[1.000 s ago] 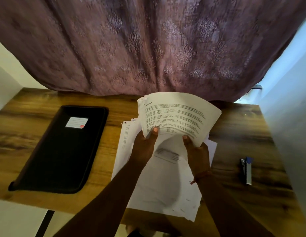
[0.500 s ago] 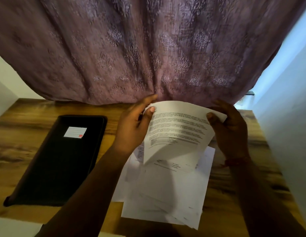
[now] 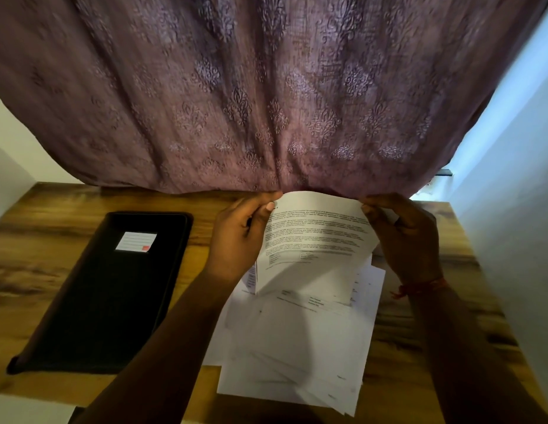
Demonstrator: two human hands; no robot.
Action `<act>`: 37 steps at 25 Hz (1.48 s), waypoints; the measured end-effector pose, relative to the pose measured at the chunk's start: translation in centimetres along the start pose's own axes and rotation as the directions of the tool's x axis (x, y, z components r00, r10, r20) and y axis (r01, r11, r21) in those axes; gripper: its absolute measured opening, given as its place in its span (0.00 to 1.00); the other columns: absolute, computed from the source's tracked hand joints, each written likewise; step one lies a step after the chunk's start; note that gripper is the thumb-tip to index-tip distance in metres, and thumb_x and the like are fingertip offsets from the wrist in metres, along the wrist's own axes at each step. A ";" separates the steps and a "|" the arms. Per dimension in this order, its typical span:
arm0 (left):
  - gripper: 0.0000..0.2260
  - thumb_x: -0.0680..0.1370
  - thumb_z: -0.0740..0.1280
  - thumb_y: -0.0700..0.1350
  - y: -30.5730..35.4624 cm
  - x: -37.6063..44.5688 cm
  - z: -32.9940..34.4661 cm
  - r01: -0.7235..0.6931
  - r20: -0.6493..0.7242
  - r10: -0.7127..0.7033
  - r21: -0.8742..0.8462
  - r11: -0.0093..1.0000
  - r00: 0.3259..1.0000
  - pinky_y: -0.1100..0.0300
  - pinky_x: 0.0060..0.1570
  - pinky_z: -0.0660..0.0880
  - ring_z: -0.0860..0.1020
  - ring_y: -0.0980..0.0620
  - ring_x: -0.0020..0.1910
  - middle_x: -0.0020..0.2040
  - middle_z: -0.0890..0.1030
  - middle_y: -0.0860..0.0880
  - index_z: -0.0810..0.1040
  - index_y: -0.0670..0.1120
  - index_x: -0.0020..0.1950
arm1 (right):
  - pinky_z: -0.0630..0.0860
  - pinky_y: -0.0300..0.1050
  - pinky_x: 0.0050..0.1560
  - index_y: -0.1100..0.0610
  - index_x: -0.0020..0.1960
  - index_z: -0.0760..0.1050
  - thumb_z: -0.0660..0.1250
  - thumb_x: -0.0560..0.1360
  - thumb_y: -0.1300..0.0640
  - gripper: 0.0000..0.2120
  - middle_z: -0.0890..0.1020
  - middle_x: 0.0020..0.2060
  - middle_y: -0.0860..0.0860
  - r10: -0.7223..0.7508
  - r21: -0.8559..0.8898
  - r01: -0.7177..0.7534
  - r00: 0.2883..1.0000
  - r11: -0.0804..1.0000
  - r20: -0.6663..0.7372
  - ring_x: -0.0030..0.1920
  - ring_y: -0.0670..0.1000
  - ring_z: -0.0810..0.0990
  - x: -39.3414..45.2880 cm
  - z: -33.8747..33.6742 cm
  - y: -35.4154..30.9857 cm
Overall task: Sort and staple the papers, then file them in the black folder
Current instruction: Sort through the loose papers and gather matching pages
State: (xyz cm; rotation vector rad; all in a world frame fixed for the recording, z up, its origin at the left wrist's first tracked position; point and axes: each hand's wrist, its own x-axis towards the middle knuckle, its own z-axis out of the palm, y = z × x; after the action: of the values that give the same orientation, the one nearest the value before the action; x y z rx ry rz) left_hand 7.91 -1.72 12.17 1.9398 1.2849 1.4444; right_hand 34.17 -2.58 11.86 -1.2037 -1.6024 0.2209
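I hold a printed sheet (image 3: 318,240) upright above the desk, its top edge against the curtain. My left hand (image 3: 239,237) pinches its upper left corner between thumb and fingers. My right hand (image 3: 404,237) pinches its upper right corner. Below lies a loose pile of white papers (image 3: 300,347), spread unevenly toward the near edge. The black folder (image 3: 113,295), closed, with a white label bearing a red mark, lies flat to the left. The stapler is hidden behind my right arm.
The wooden desk (image 3: 37,261) runs up to a purple patterned curtain (image 3: 236,87) at the back. A white wall (image 3: 517,240) stands close on the right. The near desk edge passes under the paper pile.
Both hands have slid from the sheet's lower edge up to its top corners, lifting it toward the curtain. The view has tilted up and the stapler went out of sight behind my right arm.
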 end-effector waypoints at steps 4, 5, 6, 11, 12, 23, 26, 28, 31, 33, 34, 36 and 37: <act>0.09 0.81 0.65 0.45 0.6 -0.1 0.1 0.079 -0.009 -0.079 -0.059 0.995 0.997 0.51 0.54 0.80 0.81 0.57 0.55 0.54 0.84 0.55 0.81 0.51 0.60 | 0.76 0.33 0.48 0.48 0.53 0.79 0.67 0.77 0.49 0.06 0.79 0.47 0.36 0.035 0.005 -0.035 0.999 0.999 -0.003 0.49 0.32 0.77 -0.2 0.1 0.2; 0.09 0.81 0.65 0.46 0.8 -0.1 0.2 0.107 -0.010 -0.108 -0.091 0.990 0.994 0.51 0.54 0.80 0.81 0.57 0.54 0.54 0.84 0.55 0.80 0.54 0.60 | 0.77 0.33 0.47 0.46 0.53 0.78 0.68 0.77 0.49 0.06 0.80 0.46 0.34 0.059 0.030 -0.059 0.998 0.998 0.003 0.48 0.33 0.78 -0.1 0.2 -0.1; 0.10 0.81 0.66 0.46 1.0 0.0 0.2 0.154 -0.006 -0.156 -0.144 0.978 0.988 0.52 0.53 0.80 0.81 0.56 0.55 0.54 0.83 0.56 0.78 0.57 0.60 | 0.77 0.34 0.47 0.43 0.54 0.77 0.70 0.76 0.50 0.07 0.81 0.44 0.34 0.108 0.091 -0.108 0.994 0.990 0.004 0.48 0.36 0.79 -0.1 0.3 -0.4; 0.11 0.77 0.69 0.49 0.0 -0.9 0.6 0.465 0.160 -0.438 -0.380 0.800 0.885 0.62 0.49 0.79 0.82 0.54 0.55 0.53 0.85 0.56 0.78 0.55 0.59 | 0.81 0.55 0.52 0.46 0.59 0.76 0.77 0.68 0.51 0.21 0.83 0.54 0.52 0.451 0.572 -0.472 0.872 0.671 0.190 0.54 0.54 0.83 -2.2 2.0 1.2; 0.10 0.78 0.68 0.49 -0.4 -1.3 0.9 0.517 0.214 -0.470 -0.376 0.769 0.856 0.61 0.50 0.79 0.82 0.54 0.55 0.53 0.85 0.56 0.79 0.54 0.59 | 0.80 0.56 0.54 0.48 0.58 0.77 0.77 0.68 0.50 0.20 0.84 0.53 0.51 0.473 0.531 -0.534 0.841 0.657 0.261 0.54 0.53 0.83 -3.0 2.5 1.6; 0.08 0.78 0.68 0.46 -1.8 -2.7 2.1 0.581 0.174 -0.579 -0.488 0.652 0.796 0.63 0.48 0.80 0.82 0.55 0.54 0.51 0.85 0.58 0.79 0.54 0.56 | 0.81 0.48 0.52 0.53 0.56 0.79 0.75 0.66 0.50 0.20 0.85 0.52 0.50 0.615 0.477 -0.642 0.752 0.600 0.237 0.53 0.50 0.83 -5.7 5.9 0.7; 0.08 0.78 0.69 0.47 -2.6 -3.4 2.8 0.620 0.178 -0.615 -0.448 0.645 0.768 0.57 0.53 0.80 0.82 0.53 0.56 0.53 0.84 0.59 0.79 0.54 0.57 | 0.80 0.55 0.56 0.55 0.59 0.79 0.76 0.65 0.48 0.24 0.84 0.54 0.52 0.663 0.468 -0.680 0.711 0.564 0.235 0.55 0.53 0.82 -6.7 6.6 1.0; 0.06 0.78 0.69 0.48 -2.8 -3.5 3.1 0.641 0.158 -0.643 -0.416 0.645 0.749 0.55 0.55 0.80 0.81 0.52 0.56 0.51 0.83 0.61 0.78 0.56 0.54 | 0.80 0.55 0.55 0.54 0.57 0.80 0.76 0.64 0.48 0.23 0.84 0.53 0.52 0.683 0.468 -0.696 0.692 0.544 0.236 0.54 0.52 0.83 -6.9 6.8 1.1; 0.06 0.78 0.69 0.48 -2.7 -3.3 3.3 0.619 0.127 -0.638 -0.444 0.648 0.759 0.55 0.54 0.80 0.82 0.53 0.55 0.51 0.83 0.60 0.79 0.56 0.53 | 0.81 0.50 0.51 0.51 0.55 0.80 0.76 0.64 0.46 0.21 0.85 0.51 0.51 0.676 0.487 -0.678 0.704 0.551 0.217 0.52 0.50 0.84 -6.6 7.0 1.1; 0.05 0.78 0.69 0.48 -2.9 -3.3 3.4 0.618 0.112 -0.642 -0.435 0.654 0.759 0.58 0.51 0.80 0.82 0.53 0.54 0.51 0.83 0.60 0.78 0.56 0.53 | 0.81 0.47 0.49 0.49 0.52 0.80 0.76 0.65 0.47 0.17 0.85 0.50 0.50 0.668 0.494 -0.670 0.712 0.553 0.217 0.51 0.50 0.84 -6.6 7.2 1.0; 0.06 0.78 0.69 0.49 -2.9 -3.4 3.4 0.622 0.104 -0.644 -0.417 0.663 0.758 0.61 0.49 0.80 0.82 0.54 0.54 0.51 0.82 0.61 0.77 0.56 0.54 | 0.81 0.46 0.49 0.48 0.50 0.80 0.76 0.66 0.49 0.14 0.85 0.49 0.49 0.673 0.495 -0.673 0.708 0.549 0.216 0.51 0.50 0.84 -6.8 7.3 0.8; 0.09 0.78 0.68 0.49 -2.8 -3.6 3.7 0.626 0.091 -0.650 -0.396 0.672 0.755 0.67 0.43 0.79 0.81 0.56 0.52 0.51 0.81 0.61 0.75 0.56 0.57 | 0.81 0.41 0.46 0.47 0.48 0.80 0.75 0.70 0.54 0.09 0.85 0.47 0.47 0.679 0.491 -0.669 0.709 0.558 0.193 0.49 0.46 0.83 -7.1 7.4 0.7; 0.09 0.79 0.68 0.49 -2.9 -3.8 3.8 0.630 0.086 -0.655 -0.392 0.670 0.750 0.68 0.41 0.79 0.81 0.58 0.49 0.50 0.80 0.61 0.75 0.56 0.58 | 0.80 0.37 0.43 0.47 0.48 0.79 0.74 0.71 0.56 0.08 0.84 0.46 0.45 0.676 0.484 -0.663 0.714 0.571 0.181 0.47 0.44 0.83 -7.3 7.5 0.7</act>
State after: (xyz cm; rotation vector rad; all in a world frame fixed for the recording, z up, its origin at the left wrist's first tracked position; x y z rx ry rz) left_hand 9.95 -2.71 6.53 1.0084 1.3726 1.2533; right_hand 27.92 -4.82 3.79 -1.3072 -0.8731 1.0691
